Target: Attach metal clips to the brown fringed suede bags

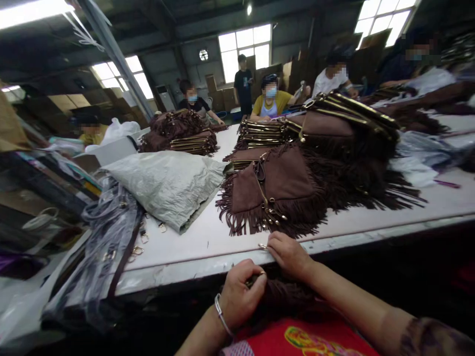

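My left hand (240, 295), with a silver bracelet on the wrist, is closed in a pinch on a small metal ring at the edge of a brown fringed suede bag (285, 299) lying in my lap. At the table's front edge my right hand (287, 253) is closed on a metal clip (262, 245). Right behind my hands a pile of brown fringed bags (282, 190) with gold hardware rests on the white table (208, 242).
A grey plastic sack (168, 183) lies left of the pile, with plastic-wrapped straps (107, 232) hanging over the table's left corner. More stacks of bags (185, 133) stand farther back. Several people sit or stand around the far end of the table.
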{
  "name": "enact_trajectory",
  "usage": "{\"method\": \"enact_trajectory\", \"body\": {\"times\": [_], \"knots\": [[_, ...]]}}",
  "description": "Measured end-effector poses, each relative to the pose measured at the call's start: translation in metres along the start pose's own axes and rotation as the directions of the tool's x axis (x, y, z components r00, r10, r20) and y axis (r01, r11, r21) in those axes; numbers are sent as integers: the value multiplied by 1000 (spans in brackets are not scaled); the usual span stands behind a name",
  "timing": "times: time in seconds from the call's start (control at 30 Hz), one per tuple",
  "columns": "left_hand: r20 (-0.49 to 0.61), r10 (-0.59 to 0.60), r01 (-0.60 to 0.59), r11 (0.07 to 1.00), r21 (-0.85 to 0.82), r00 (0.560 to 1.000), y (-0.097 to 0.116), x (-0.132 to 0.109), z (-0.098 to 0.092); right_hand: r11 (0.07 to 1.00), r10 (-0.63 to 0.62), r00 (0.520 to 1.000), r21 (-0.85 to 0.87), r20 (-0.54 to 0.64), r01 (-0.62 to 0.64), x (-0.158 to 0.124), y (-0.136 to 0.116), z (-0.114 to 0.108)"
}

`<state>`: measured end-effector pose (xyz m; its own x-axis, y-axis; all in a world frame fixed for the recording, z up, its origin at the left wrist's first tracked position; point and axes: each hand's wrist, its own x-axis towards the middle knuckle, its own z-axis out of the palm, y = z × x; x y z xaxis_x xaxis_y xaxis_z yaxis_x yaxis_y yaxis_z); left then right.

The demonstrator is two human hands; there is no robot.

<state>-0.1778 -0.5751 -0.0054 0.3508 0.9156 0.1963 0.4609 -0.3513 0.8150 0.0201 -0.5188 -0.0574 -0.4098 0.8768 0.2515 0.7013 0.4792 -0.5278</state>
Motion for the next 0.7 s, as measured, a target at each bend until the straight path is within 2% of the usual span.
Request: {"method": "enact_trajectory", "body": {"times": [0.07,0.1,0.17,0.27,0.33,0.37,0.43,0.5,0.57,0.63,0.7], "knots": [[42,-13,14,1000,-6,999,7,11,9,956,108,990,282,-88,-79,-20,9,-18],[68,-22,23,1000,-12,997,10,17,14,898,191,979,416,-69,-146,-30,11,-29],[134,-42,45,999,-21,990,17,29,23,723,324,944,629,55,-285,-48,11,-49],[243,-78,88,996,-29,967,28,45,37,480,368,909,798,193,-364,-74,7,-73],[283,-121,133,991,-24,951,36,53,46,432,401,894,820,199,-375,-89,6,-83],[293,-144,157,987,-22,945,39,56,50,452,420,887,804,190,-386,-95,5,-86],[310,-176,196,980,-36,934,43,62,58,596,441,891,705,113,-384,-105,5,-88],[332,-174,207,976,-67,927,45,66,67,822,385,922,473,-51,-317,-110,5,-86],[366,-165,204,976,-72,916,44,69,75,968,235,948,139,-214,-208,-113,3,-82],[410,-181,218,975,-47,894,40,70,82,983,74,951,-137,-300,-119,-114,1,-77],[448,-209,247,969,-27,869,36,69,88,957,-47,940,-283,-338,-54,-116,1,-75]]}}
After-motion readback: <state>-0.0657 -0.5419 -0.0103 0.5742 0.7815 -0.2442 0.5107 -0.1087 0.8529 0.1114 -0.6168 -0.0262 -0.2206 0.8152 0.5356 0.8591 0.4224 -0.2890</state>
